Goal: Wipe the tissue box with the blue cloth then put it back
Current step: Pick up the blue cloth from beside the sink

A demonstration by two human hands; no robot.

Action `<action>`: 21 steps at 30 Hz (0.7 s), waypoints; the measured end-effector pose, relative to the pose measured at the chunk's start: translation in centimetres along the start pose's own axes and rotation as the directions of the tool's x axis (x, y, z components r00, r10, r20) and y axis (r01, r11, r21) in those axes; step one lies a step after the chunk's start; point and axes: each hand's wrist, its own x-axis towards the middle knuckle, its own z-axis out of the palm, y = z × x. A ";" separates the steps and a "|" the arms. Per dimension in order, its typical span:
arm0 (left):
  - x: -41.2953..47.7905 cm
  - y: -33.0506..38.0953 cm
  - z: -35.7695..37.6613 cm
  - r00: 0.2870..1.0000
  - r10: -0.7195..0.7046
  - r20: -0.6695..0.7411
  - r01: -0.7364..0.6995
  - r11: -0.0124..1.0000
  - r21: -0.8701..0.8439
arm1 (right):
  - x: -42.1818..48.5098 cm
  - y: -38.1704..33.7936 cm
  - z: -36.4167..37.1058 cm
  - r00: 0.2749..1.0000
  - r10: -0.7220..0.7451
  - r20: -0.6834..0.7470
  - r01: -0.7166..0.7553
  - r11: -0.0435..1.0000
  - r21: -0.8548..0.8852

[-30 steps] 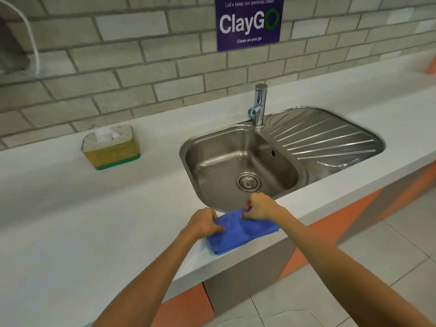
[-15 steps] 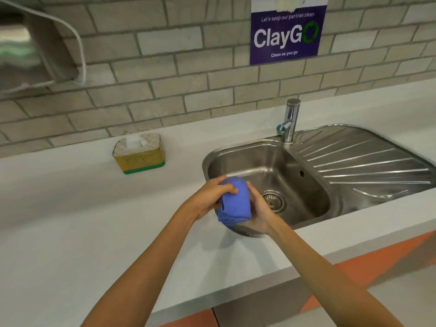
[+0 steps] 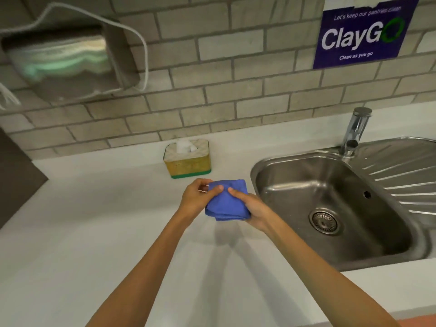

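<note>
Both of your hands are raised above a white counter, holding a folded blue cloth between them. Your left hand grips the cloth's left side, fingers curled around its edge and thumb pressed on top. Your right hand cups the cloth from the right and from below, with the thumb lying across the top near your left thumb. The cloth is bunched into a thick wad of several layers and hangs clear of the counter, casting a soft shadow beneath it.

Just beyond the cloth, further from you, stands the tissue box. It sits upright on the counter close to the brick wall, apart from your hands and the cloth. It has yellow sides, a green band along its base, and a white tissue sticking up from the top.

To the right lies a steel sink with a round drain in its bowl, a ribbed draining board on its far right, and a chrome tap at the back. On the wall, upper left, hangs a shiny metal dispenser with a white cable looped around it. Upper right is a purple sign reading "ClayGo, Clean as you go".
</note>
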 end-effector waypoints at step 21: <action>7.9 -8.3 -8.8 0.922 -0.129 0.364 0.386 0.279 -0.879 | 13.6 -3.8 10.9 0.812 -0.582 0.049 0.273 0.303 -0.913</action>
